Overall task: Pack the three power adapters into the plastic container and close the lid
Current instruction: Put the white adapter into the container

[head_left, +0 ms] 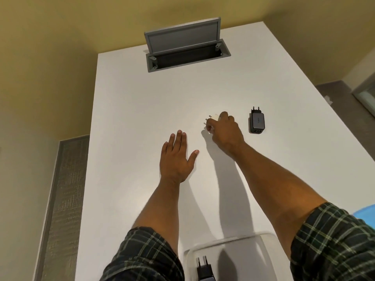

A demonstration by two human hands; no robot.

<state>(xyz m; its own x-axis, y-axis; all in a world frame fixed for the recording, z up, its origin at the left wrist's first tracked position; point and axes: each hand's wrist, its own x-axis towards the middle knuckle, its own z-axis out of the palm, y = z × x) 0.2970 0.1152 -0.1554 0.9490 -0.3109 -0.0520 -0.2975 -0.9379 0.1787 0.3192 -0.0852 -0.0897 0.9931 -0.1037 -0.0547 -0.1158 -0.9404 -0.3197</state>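
My right hand (226, 131) is closed around a white power adapter (213, 119) on the white table (129, 102); its two pins stick out to the left. My left hand (176, 157) lies flat on the table with fingers spread, holding nothing. A dark grey adapter (257, 122) lies on the table to the right of my right hand, pins pointing away from me. A clear plastic container (261, 252) stands at the near edge between my forearms, with a black adapter (204, 269) inside it. A blue edge (367, 212) shows at the far right; what it belongs to is unclear.
A grey cable hatch (187, 54) with its flap raised is set into the far end of the table. The table's right edge runs diagonally past the dark grey adapter. Floor lies beyond both sides.
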